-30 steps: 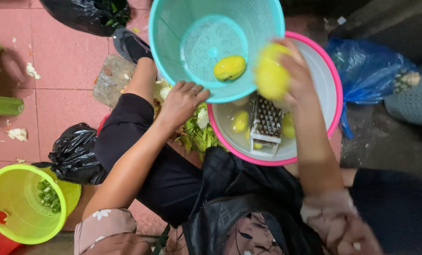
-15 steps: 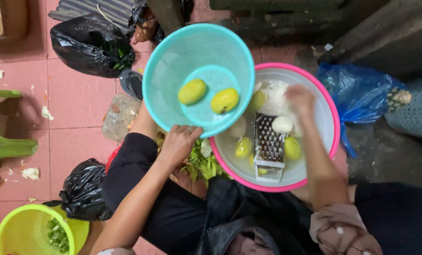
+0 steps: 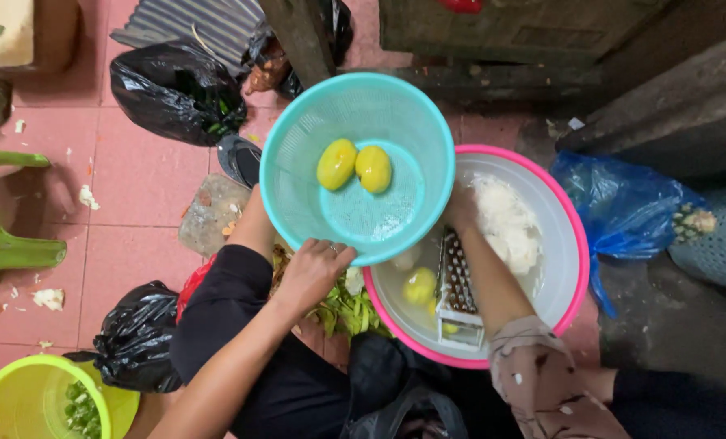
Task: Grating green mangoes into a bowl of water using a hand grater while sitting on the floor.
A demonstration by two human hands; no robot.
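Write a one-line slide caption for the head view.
Left hand grips teal colander holding two yellow fruits; right hand reaches into pink-rimmed basin.

Fruits [image 3: 355, 166] in colander [image 3: 314, 122] — (grater [image 3: 458, 293] rightward)

Ring on left grip [image 3: 312, 272] finger; right arm in beige patterned sleeve [image 3: 541, 382]; dark trousers [image 3: 249, 358].

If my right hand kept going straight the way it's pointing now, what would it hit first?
The right hand reaches up and away inside the pink-rimmed basin, partly hidden under the teal colander. Straight on, it would probably meet the basin's far wall beneath the colander; the white grated heap lies just beside that line. Depth is unclear.
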